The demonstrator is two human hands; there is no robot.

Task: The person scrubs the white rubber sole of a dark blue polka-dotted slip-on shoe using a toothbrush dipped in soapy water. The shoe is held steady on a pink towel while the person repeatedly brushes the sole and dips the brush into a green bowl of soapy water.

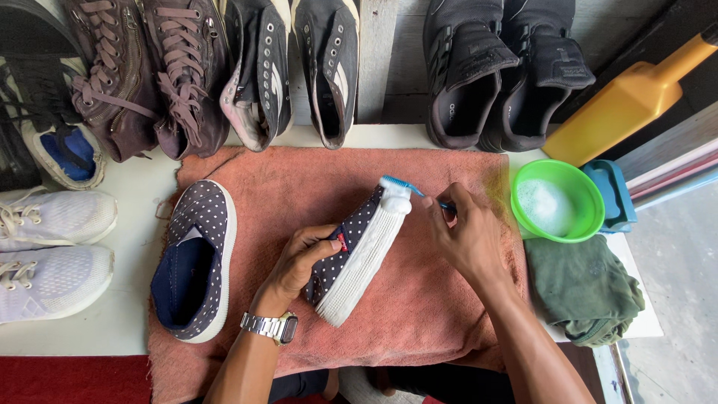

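**Two hands scrubbing a polka-dot shoe on a salmon towel**

Two bare hands at work, seen from above. Left hand (303, 262), steel wristwatch (271, 327) on the wrist, clamped around the upper of a dark polka-dot slip-on shoe (357, 254) tipped on its side, white ribbed sole facing 3 o'clock, toe toward 1 o'clock. Right hand (465, 238) closed on the handle of a blue toothbrush (407, 187), bristle end pressed into white foam at the toe of the sole. Shoe at picture centre, resting on a salmon-pink towel (299, 183) spread over a white table (134, 224).

Matching polka-dot shoe (193, 258) lying upright at 9 o'clock from the held one, well apart from it, blue lining showing, half on the towel. Green bowl (591, 217) of soapy water at 3 o'clock, just beside the right hand. Crumpled olive-green cloth (587, 288) at 4 o'clock, below the bowl. Blue brush block (613, 191) just behind the bowl, yellow plastic scoop (624, 105) at 2 o'clock.

Row of footwear along 12 o'clock: brown lace-up boots (149, 75), black canvas high-tops (295, 67), black strap trainers (501, 67). White mesh trainers (52, 254) at 9 o'clock on the table edge, a black and blue trainer (52, 142) above them at 10 o'clock.
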